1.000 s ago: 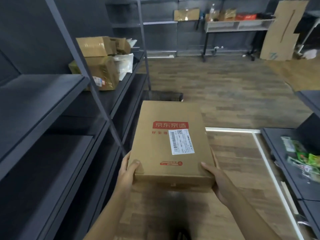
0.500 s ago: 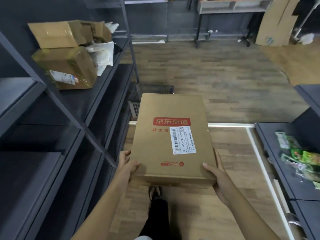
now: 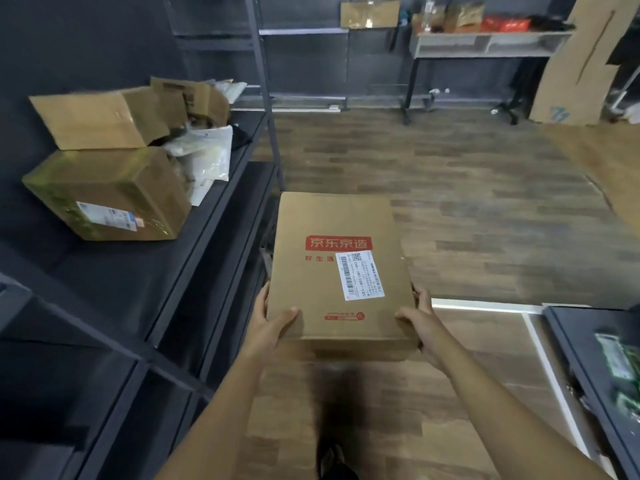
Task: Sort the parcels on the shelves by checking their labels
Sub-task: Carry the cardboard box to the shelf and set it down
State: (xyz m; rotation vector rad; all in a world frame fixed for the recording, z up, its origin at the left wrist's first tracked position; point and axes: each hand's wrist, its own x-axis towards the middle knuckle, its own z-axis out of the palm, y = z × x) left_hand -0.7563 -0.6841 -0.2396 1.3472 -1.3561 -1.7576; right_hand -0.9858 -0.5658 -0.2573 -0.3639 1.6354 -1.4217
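I hold a flat brown cardboard parcel (image 3: 325, 282) level in front of me, above the wooden floor. It carries a red printed logo and a white barcode label (image 3: 360, 276) on its top face. My left hand (image 3: 272, 323) grips its near left corner, thumb on top. My right hand (image 3: 420, 323) grips the near right corner. On the dark shelf (image 3: 138, 282) to my left lie a taped brown parcel with a label (image 3: 107, 195), an opened box (image 3: 100, 119) on top of it, and white plastic mailers (image 3: 207, 157).
A dark shelving unit with slanted metal posts (image 3: 266, 98) runs along my left. Another dark shelf (image 3: 585, 358) with green packets (image 3: 620, 362) stands at the right. A table with parcels (image 3: 485, 43) and a leaning cardboard sheet (image 3: 575, 60) are at the far wall.
I have moved forward along the left shelving. The parcels on the shelf are now nearer and lower in view. The parcel stays in both hands.
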